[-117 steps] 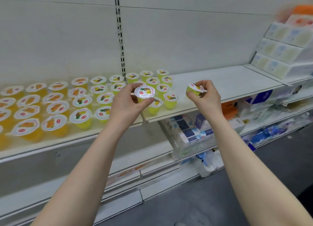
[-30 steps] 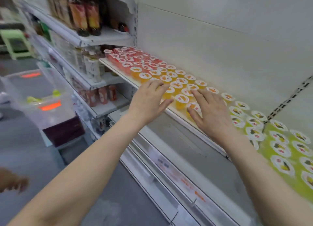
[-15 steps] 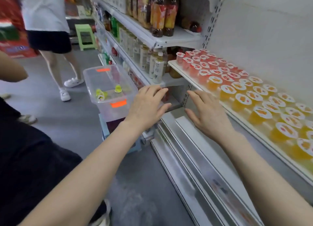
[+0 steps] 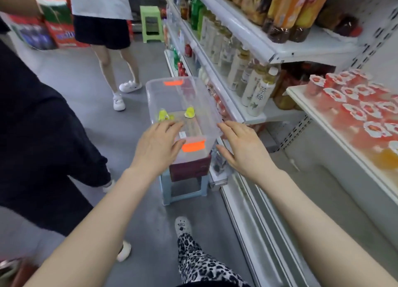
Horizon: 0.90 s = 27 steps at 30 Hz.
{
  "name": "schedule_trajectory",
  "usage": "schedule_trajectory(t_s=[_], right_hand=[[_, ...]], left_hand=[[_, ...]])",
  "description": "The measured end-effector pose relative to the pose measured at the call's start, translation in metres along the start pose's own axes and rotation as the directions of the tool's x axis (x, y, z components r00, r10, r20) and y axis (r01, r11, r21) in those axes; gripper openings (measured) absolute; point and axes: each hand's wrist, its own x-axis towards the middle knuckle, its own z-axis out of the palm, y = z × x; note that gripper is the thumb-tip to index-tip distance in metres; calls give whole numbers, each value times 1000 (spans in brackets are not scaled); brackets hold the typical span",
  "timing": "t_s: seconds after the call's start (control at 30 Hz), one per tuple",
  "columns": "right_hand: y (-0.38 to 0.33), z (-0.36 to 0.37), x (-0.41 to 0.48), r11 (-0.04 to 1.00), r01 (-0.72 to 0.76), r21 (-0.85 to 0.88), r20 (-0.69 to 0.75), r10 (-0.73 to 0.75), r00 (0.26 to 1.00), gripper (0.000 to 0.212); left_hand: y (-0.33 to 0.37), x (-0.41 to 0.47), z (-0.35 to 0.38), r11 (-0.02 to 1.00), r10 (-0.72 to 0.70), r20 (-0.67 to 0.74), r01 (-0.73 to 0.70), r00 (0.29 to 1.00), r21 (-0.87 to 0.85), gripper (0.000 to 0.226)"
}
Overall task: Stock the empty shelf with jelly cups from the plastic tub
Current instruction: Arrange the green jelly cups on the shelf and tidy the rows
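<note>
A clear plastic tub with orange tape marks stands on a small stool ahead of me. Two yellow-green jelly cups lie inside it, one on the left and one on the right. My left hand hovers at the tub's near left corner, fingers spread, holding nothing. My right hand is at the near right corner, also spread and empty. At the right, the shelf carries rows of red jelly cups, with an orange one at the edge of view.
The pale blue stool holds a dark box under the tub. Drink bottles fill the shelves behind. One person in dark clothes stands close at left, another further down the aisle. A green stool is far back.
My view has swung left from the stocked shelf to the tub. Both hands left the shelf empty and have closed in on the tub's near corners.
</note>
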Motion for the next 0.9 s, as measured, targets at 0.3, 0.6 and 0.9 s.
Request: schedule_trajectory(t_s=[0.3,0.6,0.9], right_hand=[[35,124,155,986,128,111,210,-149,966,48],[47,255,262,981,88,174,549,-170,818,55],[59,364,326,988,89,128,693,-153,705,71]], left_hand=[[-115,86,66,983,-179,195,164,965,88,42],[-174,158,130,985,-156,186,140,970,99,43],[-220,195,185,987,-121,181,99,976,126,49]])
